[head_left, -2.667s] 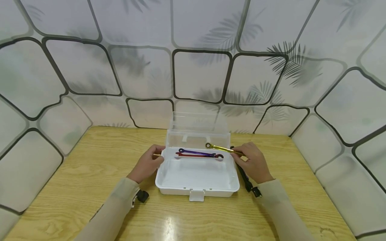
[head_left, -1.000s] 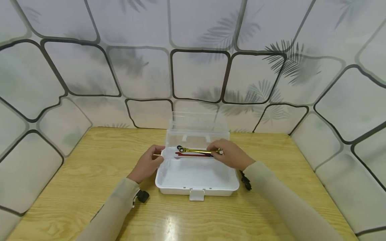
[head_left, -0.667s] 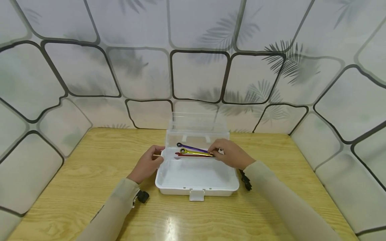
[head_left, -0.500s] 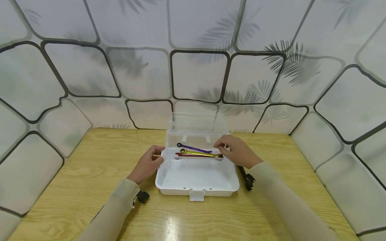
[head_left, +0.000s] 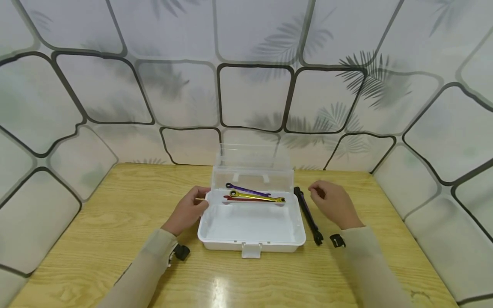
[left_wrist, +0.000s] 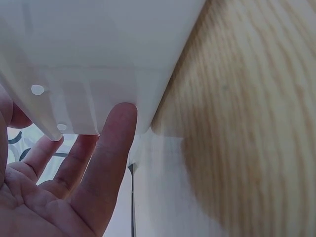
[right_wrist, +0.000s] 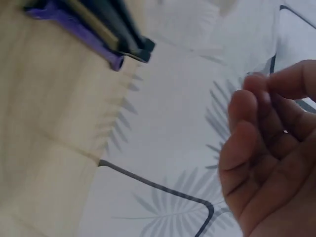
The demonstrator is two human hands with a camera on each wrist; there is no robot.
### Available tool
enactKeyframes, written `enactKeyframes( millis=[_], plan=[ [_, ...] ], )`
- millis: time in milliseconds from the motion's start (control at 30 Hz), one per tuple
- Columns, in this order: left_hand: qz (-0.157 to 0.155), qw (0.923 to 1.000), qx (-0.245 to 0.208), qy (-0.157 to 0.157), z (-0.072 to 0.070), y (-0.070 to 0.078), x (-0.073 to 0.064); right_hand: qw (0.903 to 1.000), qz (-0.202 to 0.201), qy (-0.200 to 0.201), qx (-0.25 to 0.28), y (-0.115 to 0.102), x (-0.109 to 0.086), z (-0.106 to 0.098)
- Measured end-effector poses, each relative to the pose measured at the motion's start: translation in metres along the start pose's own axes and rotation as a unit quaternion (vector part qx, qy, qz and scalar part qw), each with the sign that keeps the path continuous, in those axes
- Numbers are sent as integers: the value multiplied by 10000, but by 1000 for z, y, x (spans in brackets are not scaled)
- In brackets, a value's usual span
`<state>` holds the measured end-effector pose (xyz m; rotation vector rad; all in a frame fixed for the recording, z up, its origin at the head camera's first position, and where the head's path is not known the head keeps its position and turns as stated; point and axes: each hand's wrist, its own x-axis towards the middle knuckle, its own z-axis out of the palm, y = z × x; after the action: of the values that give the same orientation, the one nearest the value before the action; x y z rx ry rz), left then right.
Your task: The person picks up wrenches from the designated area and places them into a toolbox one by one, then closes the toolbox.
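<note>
My left hand grips the left side of an open white toolbox, its fingers against the outer wall in the left wrist view. Across the back of the box lie a purple wrench, a yellow wrench and, mostly behind the yellow one, a red wrench. My right hand hovers right of the box with loosely curled fingers, holding nothing. Between it and the box lies a bundle of dark wrenches; a purple wrench shows beside the dark ones in the right wrist view.
The clear lid stands raised behind the box. A white latch hangs at the box's front. The wooden table meets a patterned wall at the back and sides.
My right hand laid the yellow wrench in the box among the purple and red ones and let go. Then it moved right, past the box's edge. The left hand stays put.
</note>
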<state>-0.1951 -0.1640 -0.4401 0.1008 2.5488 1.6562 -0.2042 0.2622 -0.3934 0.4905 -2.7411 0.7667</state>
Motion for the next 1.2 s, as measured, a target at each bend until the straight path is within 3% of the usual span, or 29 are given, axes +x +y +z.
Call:
enactKeyframes(
  millis=[133, 300, 500, 700, 1033, 1200],
  plan=[
    [5, 10000, -23, -23, 0, 0, 0, 9961, 493, -631, -358, 9, -5, 5],
    [39, 10000, 52, -23, 1, 2, -1, 9825, 987, -1391, -748, 16, -8, 10],
    [77, 9999, 96, 29, 1, 2, -1, 9643, 1337, -2208, -593, 25, -12, 17],
    [68, 9999, 84, 10, 0, 1, -1, 9631, 1239, -2317, -583, 28, -14, 21],
    [-23, 9999, 146, -35, 0, 3, -1, 9579, 1477, -2379, -628, 21, -16, 18],
    [-88, 9998, 161, -28, 0, 4, -1, 9504, 1772, -2447, -734, 16, -16, 17]
  ],
)
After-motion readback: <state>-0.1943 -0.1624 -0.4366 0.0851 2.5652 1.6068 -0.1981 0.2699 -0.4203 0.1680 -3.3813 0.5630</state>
